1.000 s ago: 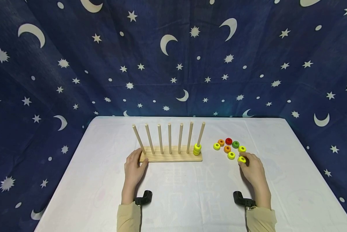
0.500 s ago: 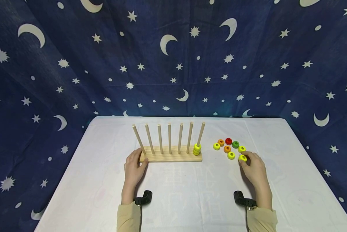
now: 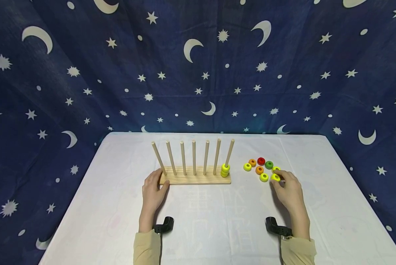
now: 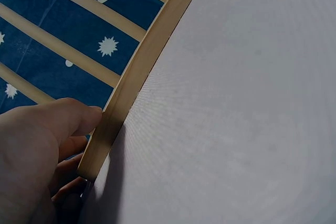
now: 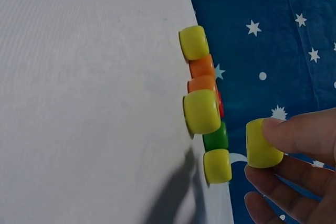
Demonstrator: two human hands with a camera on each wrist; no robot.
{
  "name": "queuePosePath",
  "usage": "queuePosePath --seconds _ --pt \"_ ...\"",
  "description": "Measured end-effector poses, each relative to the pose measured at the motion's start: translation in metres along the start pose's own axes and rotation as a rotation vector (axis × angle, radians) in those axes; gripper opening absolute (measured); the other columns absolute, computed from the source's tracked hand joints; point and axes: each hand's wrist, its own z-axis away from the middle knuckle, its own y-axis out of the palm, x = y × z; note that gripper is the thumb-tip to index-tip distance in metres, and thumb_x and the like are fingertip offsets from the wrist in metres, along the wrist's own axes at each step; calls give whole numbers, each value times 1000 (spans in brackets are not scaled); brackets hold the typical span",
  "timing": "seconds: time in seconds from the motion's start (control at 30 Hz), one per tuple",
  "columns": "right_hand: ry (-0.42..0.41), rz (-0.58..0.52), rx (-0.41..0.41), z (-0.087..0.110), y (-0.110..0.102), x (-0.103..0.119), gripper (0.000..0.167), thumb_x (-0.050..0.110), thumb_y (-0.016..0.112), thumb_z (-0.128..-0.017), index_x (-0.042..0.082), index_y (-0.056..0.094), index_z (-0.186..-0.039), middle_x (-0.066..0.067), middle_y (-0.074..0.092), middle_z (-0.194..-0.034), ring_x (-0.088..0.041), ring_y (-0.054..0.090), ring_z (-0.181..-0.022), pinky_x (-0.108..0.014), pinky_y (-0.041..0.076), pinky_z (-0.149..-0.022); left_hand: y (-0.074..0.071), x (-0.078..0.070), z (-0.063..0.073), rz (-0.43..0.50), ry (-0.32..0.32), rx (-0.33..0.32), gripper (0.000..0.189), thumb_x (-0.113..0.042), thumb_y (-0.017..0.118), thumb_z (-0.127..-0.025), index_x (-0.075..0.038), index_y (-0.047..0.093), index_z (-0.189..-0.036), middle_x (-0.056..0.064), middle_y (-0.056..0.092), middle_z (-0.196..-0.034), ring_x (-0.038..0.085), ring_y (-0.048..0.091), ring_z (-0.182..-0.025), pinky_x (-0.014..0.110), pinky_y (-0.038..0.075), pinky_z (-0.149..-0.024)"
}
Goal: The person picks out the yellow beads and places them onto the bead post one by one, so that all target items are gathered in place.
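Head view shows a person's right hand [image 3: 288,189] pinching a yellow bead [image 3: 275,177] beside a cluster of loose beads [image 3: 264,177], while the left hand [image 3: 154,191] holds the near corner of a wooden rack [image 3: 198,179] on a white tabletop [image 3: 211,221]. We see the right grip drawn in to the bead's width, thumb on one side, fingertips on the other; the left grip takes the rack's left end between thumb and fingers, the thumb at the front edge. Stacked yellow beads [image 3: 225,170] ring the rightmost of seven pegs [image 3: 194,158].

From the right wrist we learn what the head view leaves unclear: the pinched bead is raised clear of the tabletop, apart from the others. There a red bead [image 3: 261,161] is mostly hidden behind a yellow one; from the head we find it plainly, between an orange bead [image 3: 252,162] and a green bead [image 3: 268,165].

Left wrist view brings us close to the thumb on the wood and the bent fingers past the rack's end. Only the head view gives us both hands together.
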Motion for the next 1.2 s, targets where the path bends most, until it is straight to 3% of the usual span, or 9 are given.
queuePosePath --seconds 0.73,1.2 --pt "-96 -62 -31 6 -10 25 36 8 59 -90 2 59 -126 -19 60 -117 -37 54 -106 -54 43 -88 1 3 -1 -1 3 12 54 -22 62 -92 -9 47 -142 14 44 -149 34 30 -142 55 23 -110" --pt "-196 -70 -111 10 -11 40 33 4 63 -87 3 62 -120 -13 63 -111 -28 53 -103 -44 42 -88 1 2 0 7 11 -5 54 -23 63 -91 -8 48 -140 14 45 -147 36 31 -141 56 23 -109"
